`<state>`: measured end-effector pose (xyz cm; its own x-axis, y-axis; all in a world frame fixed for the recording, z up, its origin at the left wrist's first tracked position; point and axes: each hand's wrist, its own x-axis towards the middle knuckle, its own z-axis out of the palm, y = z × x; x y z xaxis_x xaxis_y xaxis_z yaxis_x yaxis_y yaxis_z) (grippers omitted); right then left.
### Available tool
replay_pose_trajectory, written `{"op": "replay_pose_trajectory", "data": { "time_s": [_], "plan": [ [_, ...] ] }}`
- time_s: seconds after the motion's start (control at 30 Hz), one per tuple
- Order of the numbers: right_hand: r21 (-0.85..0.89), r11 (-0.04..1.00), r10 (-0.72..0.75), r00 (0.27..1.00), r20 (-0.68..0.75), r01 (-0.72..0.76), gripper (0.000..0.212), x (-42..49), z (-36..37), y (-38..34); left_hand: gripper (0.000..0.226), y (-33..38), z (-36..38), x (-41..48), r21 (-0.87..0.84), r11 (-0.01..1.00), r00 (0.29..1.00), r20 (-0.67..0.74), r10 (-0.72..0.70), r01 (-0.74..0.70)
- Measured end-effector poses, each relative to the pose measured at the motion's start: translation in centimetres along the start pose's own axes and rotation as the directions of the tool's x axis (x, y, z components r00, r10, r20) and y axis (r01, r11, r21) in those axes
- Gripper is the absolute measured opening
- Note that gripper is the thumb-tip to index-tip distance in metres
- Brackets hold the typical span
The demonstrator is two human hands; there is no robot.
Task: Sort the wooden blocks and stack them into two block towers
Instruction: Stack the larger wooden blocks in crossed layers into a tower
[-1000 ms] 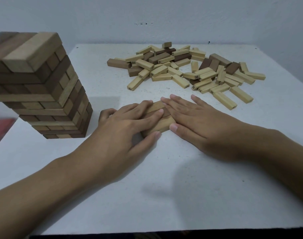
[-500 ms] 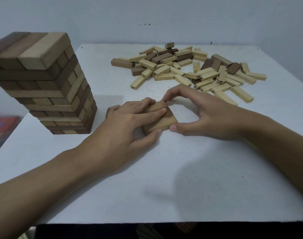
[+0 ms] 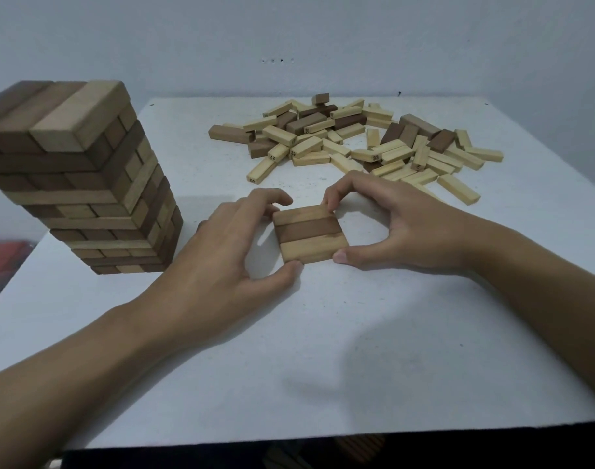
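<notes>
Centrally on the white surface point(image 3: 323, 350) lies a flat three-block layer point(image 3: 309, 233): a pale block at the far side, a dark brown one in the middle and a pale one nearest the camera, set side by side with their long edges touching. Both hands close on it from opposite sides. The left hand point(image 3: 228, 245) curls round the layer's left end, its thumb tip against the near left corner and its bent fingers at the far left corner. The right hand point(image 3: 401, 228) arches over the right end, thumb tip pressed to the near edge and curled fingertips point(image 3: 330, 202) pinching the far right corner, with an open gap under the palm. To the left, well apart from the layer, stands a tall tower point(image 3: 83, 177) of mixed pale and dark blocks laid in crossing rows of three. Behind the hands, toward the far edge, a loose pile of blocks point(image 3: 357, 143) sprawls, mostly pale with several dark ones, some bearing small printed numbers on their ends. A blurred red object point(image 3: 5, 258) shows beyond the surface's left edge.
</notes>
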<state>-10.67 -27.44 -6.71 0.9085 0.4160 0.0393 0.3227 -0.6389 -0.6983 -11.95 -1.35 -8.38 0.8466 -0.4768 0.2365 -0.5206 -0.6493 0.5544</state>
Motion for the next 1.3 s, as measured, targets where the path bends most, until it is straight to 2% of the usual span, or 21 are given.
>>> {"op": "replay_pose_trajectory", "data": {
  "time_s": [0.3, 0.43, 0.57, 0.87, 1.03, 1.3],
  "plan": [
    [0.021, 1.000, 0.021, 0.999, 0.025, -0.022, 0.049, -0.3, -0.6, -0.2, 0.046, 0.1, 0.2, 0.0, 0.051, 0.997, 0.999, 0.016, 0.051, -0.052],
    [0.021, 1.000, -0.005, 1.000, 0.005, 0.005, 0.045, -0.4, -0.2, -0.2, 0.043, 0.2, 0.2, 0.0, 0.074, 0.995, 0.997, 0.021, 0.068, -0.070],
    [-0.002, 0.996, -0.084, 0.994, -0.075, 0.085, 0.040, -0.7, 0.0, -0.4, 0.046, 0.6, -0.1, 0.0, 0.060, 0.993, 0.995, 0.017, 0.098, -0.099],
    [0.148, 0.963, -0.201, 0.967, -0.156, 0.224, 0.036, -1.4, -1.6, -1.5, 0.042, 3.3, -2.8, -0.1, 0.025, 0.988, 0.988, -0.017, 0.156, -0.156],
    [0.266, 0.905, -0.269, 0.930, -0.250, 0.333, 0.036, -2.2, -2.0, -3.8, 0.033, 5.3, -5.5, -1.2, -0.068, 0.983, 0.984, -0.064, 0.166, -0.171],
    [0.294, 0.833, -0.357, 0.862, -0.361, 0.468, 0.034, -2.5, -2.2, -9.4, 0.034, 7.2, -10.5, -2.7, -0.031, 0.962, 0.947, -0.189, 0.260, -0.270]
  ]
}}
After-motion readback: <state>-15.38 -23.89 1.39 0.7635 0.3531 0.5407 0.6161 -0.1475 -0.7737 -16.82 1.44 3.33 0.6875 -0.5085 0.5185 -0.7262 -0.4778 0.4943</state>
